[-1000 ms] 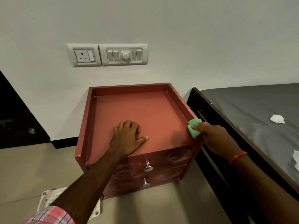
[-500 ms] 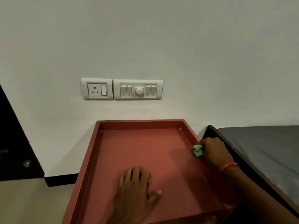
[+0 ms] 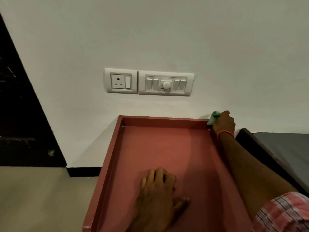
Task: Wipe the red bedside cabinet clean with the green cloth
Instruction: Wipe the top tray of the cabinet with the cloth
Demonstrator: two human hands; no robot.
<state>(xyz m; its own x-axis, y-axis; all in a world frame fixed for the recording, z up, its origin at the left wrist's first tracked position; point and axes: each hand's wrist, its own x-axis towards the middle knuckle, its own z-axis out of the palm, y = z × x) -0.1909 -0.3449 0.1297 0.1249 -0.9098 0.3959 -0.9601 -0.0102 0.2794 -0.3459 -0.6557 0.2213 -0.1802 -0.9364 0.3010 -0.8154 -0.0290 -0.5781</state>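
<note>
Red bedside cabinet (image 3: 167, 148) is standing against the white wall (image 3: 150, 39), its recessed top ringed by a raised rim, and the view is looking down onto it. Going from the left: a dark panel (image 3: 20, 114) is filling the left edge beside the beige floor (image 3: 41, 198). Above the cabinet, a white socket plate (image 3: 120, 81) is sitting just beside a white switch plate (image 3: 166, 83) with a round dial. Low on the top, the left hand (image 3: 157, 186) is lying flat, palm down, fingers together and pointing toward the wall, thumb spread to the right; it is loose and gripping nothing. Farther right, the right arm is stretching along the cabinet's right rim, a pink checked sleeve (image 3: 284, 213) at its near end and an orange thread band (image 3: 224, 132) at the wrist. The right hand (image 3: 223, 123) is curled closed around the green cloth (image 3: 213, 118), pressing it onto the back right corner of the rim, close against the wall. Beyond the arm, a dark bed frame (image 3: 260, 148) with a grey mattress (image 3: 287, 148) is sitting just beside the cabinet.
</note>
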